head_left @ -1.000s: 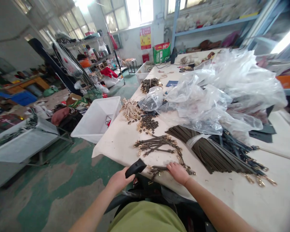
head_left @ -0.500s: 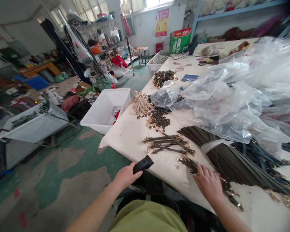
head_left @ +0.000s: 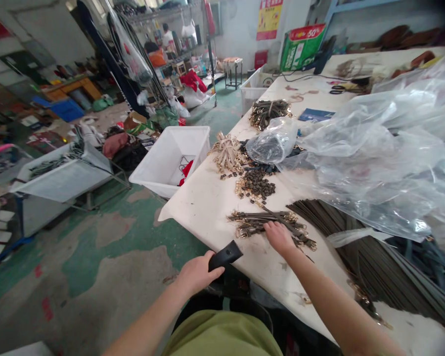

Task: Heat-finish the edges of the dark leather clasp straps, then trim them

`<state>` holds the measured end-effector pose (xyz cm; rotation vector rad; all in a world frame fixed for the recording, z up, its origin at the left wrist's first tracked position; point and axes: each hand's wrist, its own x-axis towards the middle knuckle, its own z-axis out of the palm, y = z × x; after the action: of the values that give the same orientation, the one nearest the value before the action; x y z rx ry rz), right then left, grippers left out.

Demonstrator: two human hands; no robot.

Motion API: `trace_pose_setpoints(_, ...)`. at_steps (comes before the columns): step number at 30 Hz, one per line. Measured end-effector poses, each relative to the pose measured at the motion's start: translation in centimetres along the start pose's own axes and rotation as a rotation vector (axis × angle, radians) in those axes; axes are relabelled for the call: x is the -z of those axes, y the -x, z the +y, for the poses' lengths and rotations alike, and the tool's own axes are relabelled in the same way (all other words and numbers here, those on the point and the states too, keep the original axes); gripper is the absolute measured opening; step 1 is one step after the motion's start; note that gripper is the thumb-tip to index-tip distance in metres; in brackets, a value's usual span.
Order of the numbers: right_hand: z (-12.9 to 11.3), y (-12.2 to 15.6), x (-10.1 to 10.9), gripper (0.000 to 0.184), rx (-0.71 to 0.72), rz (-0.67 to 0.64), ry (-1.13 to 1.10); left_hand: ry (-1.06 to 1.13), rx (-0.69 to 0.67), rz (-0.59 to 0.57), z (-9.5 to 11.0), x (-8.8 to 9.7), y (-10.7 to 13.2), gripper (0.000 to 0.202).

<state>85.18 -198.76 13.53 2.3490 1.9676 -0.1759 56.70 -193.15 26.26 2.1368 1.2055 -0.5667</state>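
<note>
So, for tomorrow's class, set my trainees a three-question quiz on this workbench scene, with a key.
1. True or false: the right hand rests on the brown straps with gold clasps.
2. Multiple choice: what does the left hand hold? A scissors; B a clear plastic bag; C a black handle.
3. Short answer: what open container sits just off the left edge of the pale table?

Key: 1 true; 2 C; 3 a white plastic crate.
</note>
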Motion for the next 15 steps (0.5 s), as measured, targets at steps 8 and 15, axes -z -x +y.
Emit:
trace_pose_setpoints(8,-3.1,0.3,7.5,0.027,0.009,-0.15,-0.04,0.022,-0.013,0.008,-0.5,-0.1,-0.9,0.043)
trace_pose_setpoints(15,-5.8,8.8,2.6,0.025,-0.137,-0.266,-0.097,-0.018,-0.025,-0.005,0.2,-0.7,-1.0,0.044)
